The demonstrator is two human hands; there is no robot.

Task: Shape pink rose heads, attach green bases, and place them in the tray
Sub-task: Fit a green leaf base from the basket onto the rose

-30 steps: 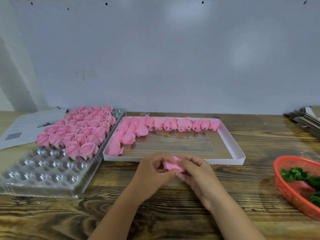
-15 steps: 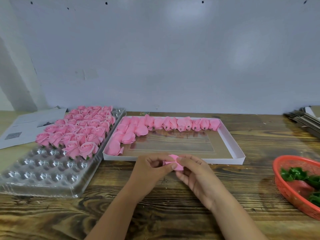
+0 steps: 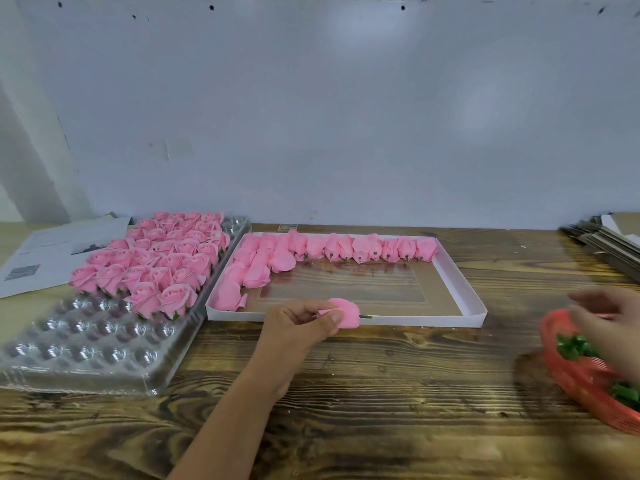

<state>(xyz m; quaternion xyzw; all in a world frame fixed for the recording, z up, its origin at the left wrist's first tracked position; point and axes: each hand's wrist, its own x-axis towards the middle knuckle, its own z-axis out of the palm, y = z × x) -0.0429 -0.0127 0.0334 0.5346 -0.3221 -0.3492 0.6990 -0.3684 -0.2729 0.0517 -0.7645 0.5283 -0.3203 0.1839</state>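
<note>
Head view, wooden table [image 3: 398,382] against a pale wall. Left hand [image 3: 294,327] over the table's middle, just in front of the white box; thumb and curled fingers pinch a pink rose head [image 3: 344,311], held clear of the table with a short brown stub poking out to the right. Right hand [image 3: 609,323] far right, motion-blurred, above the red basket [image 3: 571,372]; fingers look loosely spread toward the basket, but the blur hides whether they have hold of anything, cannot tell. Green bases [image 3: 571,346] lie inside the basket, a second clump near its lower right edge. White box [image 3: 457,289], shallow, with a clear window in its floor: unshaped pink heads [image 3: 363,249] in a row along its far wall, stubs pointing toward the camera, and more stacked down its left side to the near corner. Clear plastic tray [image 3: 86,355] left of the box, nearly touching it, dimpled with round cups; finished roses [image 3: 162,261] fill the far rows, petals opened, a little green showing under the nearest ones; the near rows hold none. Printed sheet of paper [image 3: 52,251] at the far left, partly under the tray's edge. Stack of flat cardboard [image 3: 613,240] at the far right, against the wall.
</note>
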